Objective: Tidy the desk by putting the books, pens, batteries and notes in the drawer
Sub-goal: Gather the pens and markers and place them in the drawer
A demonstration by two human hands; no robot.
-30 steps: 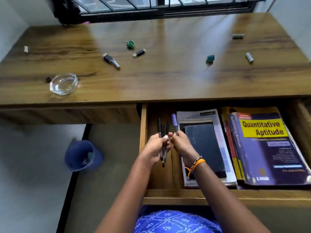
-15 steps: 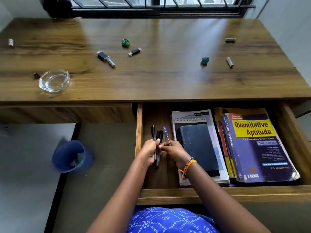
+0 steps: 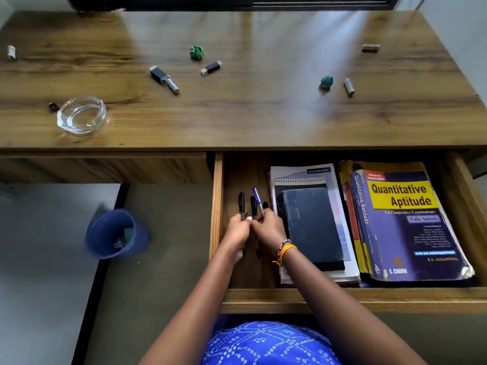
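Observation:
The open drawer (image 3: 218,206) holds a blue "Quantitative Aptitude" book (image 3: 405,222) at the right and a dark notebook (image 3: 311,222) on a spiral pad in the middle. Both hands are low in the drawer's left part. My left hand (image 3: 237,233) grips a black pen (image 3: 241,202). My right hand (image 3: 268,227) holds a blue pen (image 3: 257,200) and more black pens (image 3: 253,206). On the desk (image 3: 237,114) lie batteries (image 3: 349,86) (image 3: 172,86) (image 3: 11,52) (image 3: 370,47) and two crumpled green notes (image 3: 196,52) (image 3: 326,81).
A glass ashtray (image 3: 81,115) sits at the desk's front left, with a small dark item (image 3: 52,106) beside it. Two black USB-like sticks (image 3: 210,67) (image 3: 158,73) lie mid-desk. A blue bin (image 3: 116,234) stands on the floor left of the drawer.
Both hands have lowered the bunch of pens deeper into the drawer's left part. The camera view has shifted downward and closer.

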